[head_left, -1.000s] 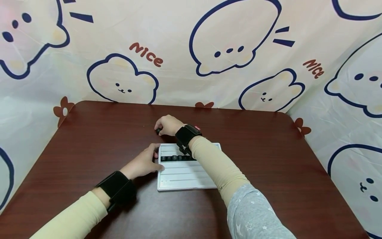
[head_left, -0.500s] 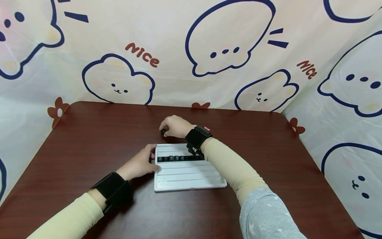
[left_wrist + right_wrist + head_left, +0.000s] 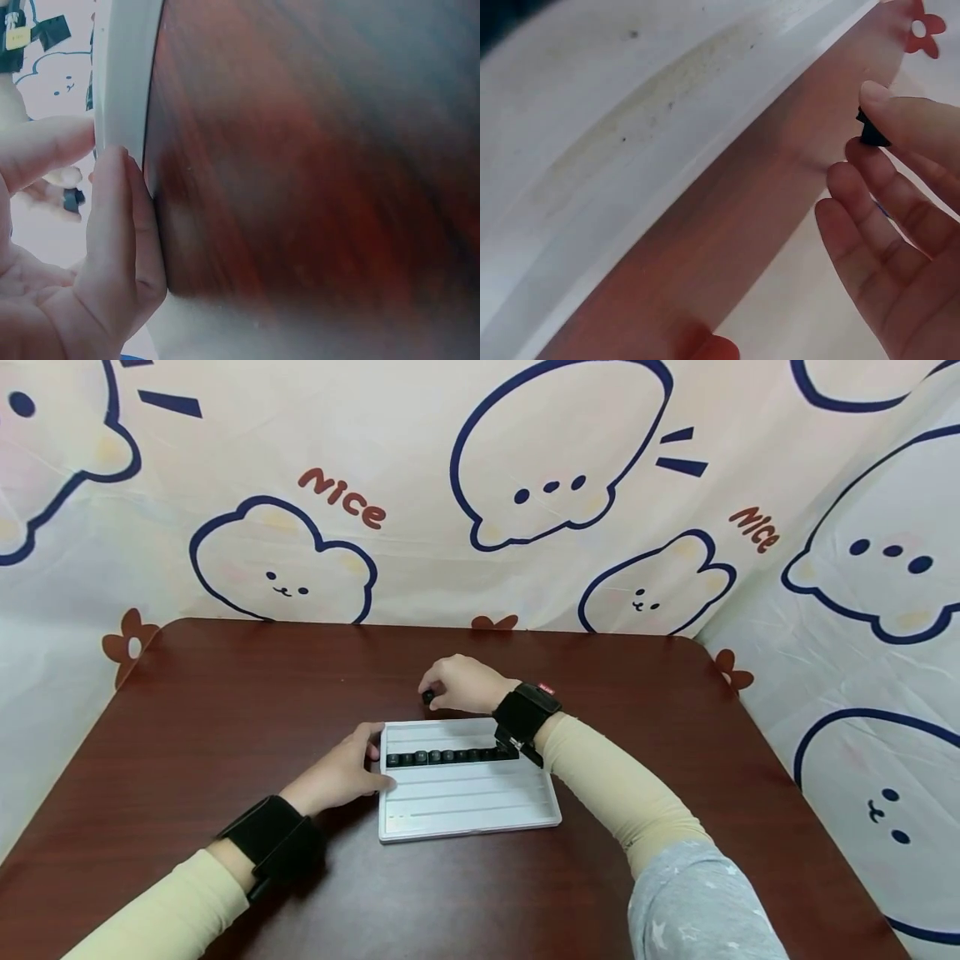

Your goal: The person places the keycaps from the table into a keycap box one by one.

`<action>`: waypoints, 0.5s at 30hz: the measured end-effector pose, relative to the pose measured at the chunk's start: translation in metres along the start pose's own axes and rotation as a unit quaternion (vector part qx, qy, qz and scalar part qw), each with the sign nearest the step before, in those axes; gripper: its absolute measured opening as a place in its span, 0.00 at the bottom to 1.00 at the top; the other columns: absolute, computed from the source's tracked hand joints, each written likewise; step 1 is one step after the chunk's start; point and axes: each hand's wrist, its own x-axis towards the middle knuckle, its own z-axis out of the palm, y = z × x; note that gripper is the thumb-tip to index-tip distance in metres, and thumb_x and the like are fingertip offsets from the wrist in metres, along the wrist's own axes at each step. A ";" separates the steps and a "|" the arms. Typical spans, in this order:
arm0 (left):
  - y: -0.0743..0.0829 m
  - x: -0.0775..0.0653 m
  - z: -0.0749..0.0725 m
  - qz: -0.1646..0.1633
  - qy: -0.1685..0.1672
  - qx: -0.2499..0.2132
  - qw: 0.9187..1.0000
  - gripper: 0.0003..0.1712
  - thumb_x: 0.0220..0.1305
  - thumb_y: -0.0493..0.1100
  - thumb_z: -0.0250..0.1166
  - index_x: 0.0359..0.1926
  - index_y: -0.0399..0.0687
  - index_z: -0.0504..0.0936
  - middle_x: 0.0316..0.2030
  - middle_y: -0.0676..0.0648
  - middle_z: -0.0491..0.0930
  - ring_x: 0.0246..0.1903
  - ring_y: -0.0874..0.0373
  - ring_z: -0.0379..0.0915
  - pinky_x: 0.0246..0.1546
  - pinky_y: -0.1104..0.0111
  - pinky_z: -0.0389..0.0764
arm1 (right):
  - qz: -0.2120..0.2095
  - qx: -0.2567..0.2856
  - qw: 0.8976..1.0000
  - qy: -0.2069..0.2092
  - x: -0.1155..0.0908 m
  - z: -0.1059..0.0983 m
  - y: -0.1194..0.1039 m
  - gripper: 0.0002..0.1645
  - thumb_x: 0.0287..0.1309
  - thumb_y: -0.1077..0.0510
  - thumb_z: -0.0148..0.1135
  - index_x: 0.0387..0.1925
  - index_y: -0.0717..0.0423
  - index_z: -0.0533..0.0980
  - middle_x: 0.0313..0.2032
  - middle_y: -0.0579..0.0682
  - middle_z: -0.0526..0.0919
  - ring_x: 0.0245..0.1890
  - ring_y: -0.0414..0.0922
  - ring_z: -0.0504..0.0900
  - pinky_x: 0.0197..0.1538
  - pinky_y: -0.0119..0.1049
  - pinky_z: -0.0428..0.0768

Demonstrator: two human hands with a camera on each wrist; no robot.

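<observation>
Behind white tray (image 3: 465,814), right hand (image 3: 465,683) pinching black keycap (image 3: 428,697), left hand (image 3: 339,772) bracing tray edge

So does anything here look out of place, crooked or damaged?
Little stands out. The white grooved plastic tray sits slightly askew on the dark red-brown wooden table, and a faint yellowish stain marks it in the right wrist view. The small black keycaps sit in a neat row; one more small black cap is pinched in the right hand.
</observation>
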 end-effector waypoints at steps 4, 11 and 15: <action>0.000 -0.001 -0.001 0.005 -0.002 -0.004 1.000 0.50 0.59 0.34 0.74 0.74 0.29 0.55 0.47 0.36 0.69 0.36 0.50 0.69 0.34 0.63 0.73 | -0.015 -0.011 1.000 0.009 -0.015 -0.003 -0.001 0.17 0.63 0.60 0.72 0.53 0.57 0.85 0.49 0.49 0.85 0.46 0.43 0.80 0.52 0.35 0.78; 0.002 -0.001 0.001 0.011 0.001 0.008 1.000 0.51 0.57 0.34 0.76 0.74 0.28 0.56 0.46 0.36 0.70 0.37 0.49 0.68 0.34 0.63 0.72 | -0.018 -0.014 1.000 0.008 -0.039 -0.005 0.001 0.17 0.63 0.60 0.72 0.53 0.56 0.86 0.48 0.49 0.85 0.45 0.42 0.79 0.52 0.34 0.78; 0.003 -0.001 0.001 0.008 0.004 0.013 1.000 0.51 0.57 0.34 0.76 0.74 0.28 0.56 0.46 0.36 0.71 0.38 0.49 0.69 0.35 0.63 0.73 | -0.021 -0.012 0.999 0.022 -0.051 -0.006 0.004 0.16 0.63 0.61 0.72 0.52 0.57 0.86 0.49 0.50 0.86 0.46 0.43 0.81 0.53 0.35 0.79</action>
